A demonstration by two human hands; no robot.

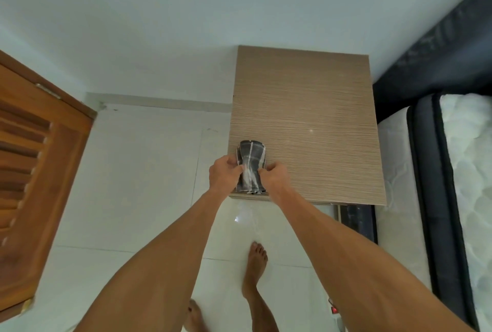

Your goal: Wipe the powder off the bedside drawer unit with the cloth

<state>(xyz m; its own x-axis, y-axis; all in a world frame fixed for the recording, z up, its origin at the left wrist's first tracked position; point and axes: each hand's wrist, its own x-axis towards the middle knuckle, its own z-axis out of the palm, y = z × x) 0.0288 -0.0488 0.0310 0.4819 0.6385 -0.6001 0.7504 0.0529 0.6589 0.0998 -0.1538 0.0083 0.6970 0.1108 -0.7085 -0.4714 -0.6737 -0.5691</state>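
The bedside drawer unit (314, 124) has a light wood-grain top and stands against the wall. A folded dark grey cloth (251, 157), streaked with white powder, lies at the top's front left corner. My left hand (225, 173) pinches the cloth's left edge. My right hand (274, 176) grips its right edge. Both hands hold the cloth's near half, and its near end hangs slightly over the front edge. Only a faint speck (311, 131) shows on the rest of the top.
A bed with a white mattress (468, 172) and dark frame (426, 70) stands right of the unit. A wooden louvred door (34, 172) is at the left. My bare feet (257, 254) stand on the white tiled floor (138, 185). A small red-lit object (334, 310) lies near my right arm.
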